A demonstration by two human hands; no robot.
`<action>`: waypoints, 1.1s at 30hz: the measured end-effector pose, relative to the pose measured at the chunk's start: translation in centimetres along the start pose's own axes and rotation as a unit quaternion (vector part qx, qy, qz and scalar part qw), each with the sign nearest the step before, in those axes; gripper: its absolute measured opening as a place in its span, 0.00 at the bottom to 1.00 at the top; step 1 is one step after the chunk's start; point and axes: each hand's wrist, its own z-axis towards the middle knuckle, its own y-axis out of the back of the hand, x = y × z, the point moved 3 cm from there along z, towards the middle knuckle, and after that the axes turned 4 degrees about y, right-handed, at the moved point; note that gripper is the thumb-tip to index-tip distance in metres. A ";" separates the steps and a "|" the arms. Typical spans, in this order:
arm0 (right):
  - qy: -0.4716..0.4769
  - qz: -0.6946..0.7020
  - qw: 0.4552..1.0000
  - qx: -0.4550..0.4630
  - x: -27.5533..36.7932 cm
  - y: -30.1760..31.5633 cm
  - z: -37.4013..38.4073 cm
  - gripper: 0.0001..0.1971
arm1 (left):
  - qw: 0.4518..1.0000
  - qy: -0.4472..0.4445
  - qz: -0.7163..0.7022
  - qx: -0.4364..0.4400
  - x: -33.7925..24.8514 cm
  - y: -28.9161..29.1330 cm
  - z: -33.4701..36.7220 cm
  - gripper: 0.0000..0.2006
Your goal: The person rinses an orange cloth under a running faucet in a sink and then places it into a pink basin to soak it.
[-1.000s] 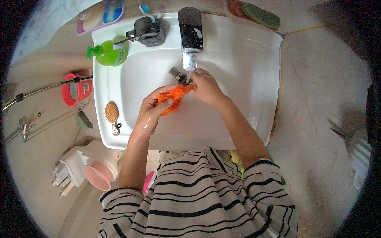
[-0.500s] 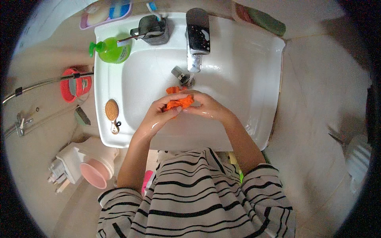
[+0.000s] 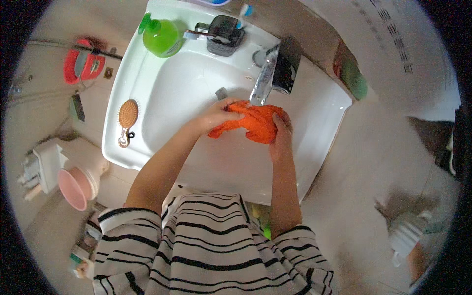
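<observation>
A person in a striped shirt (image 3: pixel 211 241) holds a bunched orange cloth (image 3: pixel 255 120) over a white sink (image 3: pixel 182 83), just under the faucet (image 3: pixel 264 81), whose chrome tip points down at the fabric's upper edge from between 12 and 1 o'clock. The left hand (image 3: pixel 216 117) is curled partly closed on the cloth's 9 o'clock end, its fingers over the top. The right hand (image 3: pixel 281 132) pinches the 3 o'clock end, thumb in front; how far its other fingers close behind the fabric cannot be told. Between the two hands the cloth spreads in loose folds — whether it touches the bowl beneath is unclear.

Seen from the cloth, a grey fitting (image 3: pixel 222 93) shows at 10 o'clock in the bowl, partly hidden by the left hand. Along the rim stand a dark cup (image 3: pixel 224 42) at 11 o'clock, a toothbrush (image 3: pixel 192 34) jutting from it toward 9, and a green pump bottle (image 3: pixel 162 39) between 10 and 11. A hairbrush (image 3: pixel 128 114) lies on the rim at 9 o'clock. Beyond the sink — well apart from the hands — are a red basin (image 3: pixel 72 64) near 10 o'clock and a pink basin (image 3: pixel 73 190) at 8.
</observation>
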 end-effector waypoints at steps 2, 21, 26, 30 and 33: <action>0.044 -0.104 0.994 -0.010 -1.5 2.3 2.6 0.16 | 0.992 -0.045 -0.112 -0.027 -0.7 -1.1 1.0 0.24; -0.187 0.219 0.948 0.133 -4.8 -0.5 1.3 0.20 | 0.956 -0.107 -0.140 -0.236 2.3 -1.4 -0.4 0.14; -0.248 0.261 0.918 0.164 -3.9 -3.0 2.2 0.16 | 0.942 -0.248 -0.009 -0.227 0.9 -2.4 2.3 0.17; -0.222 0.282 0.889 0.283 -6.3 -2.4 6.6 0.13 | 0.777 -0.410 0.402 -0.260 -1.0 -3.9 1.3 0.19; -0.194 0.235 0.918 0.253 -7.3 -3.2 8.1 0.13 | 0.785 -0.358 0.427 -0.272 -1.7 -2.8 1.7 0.19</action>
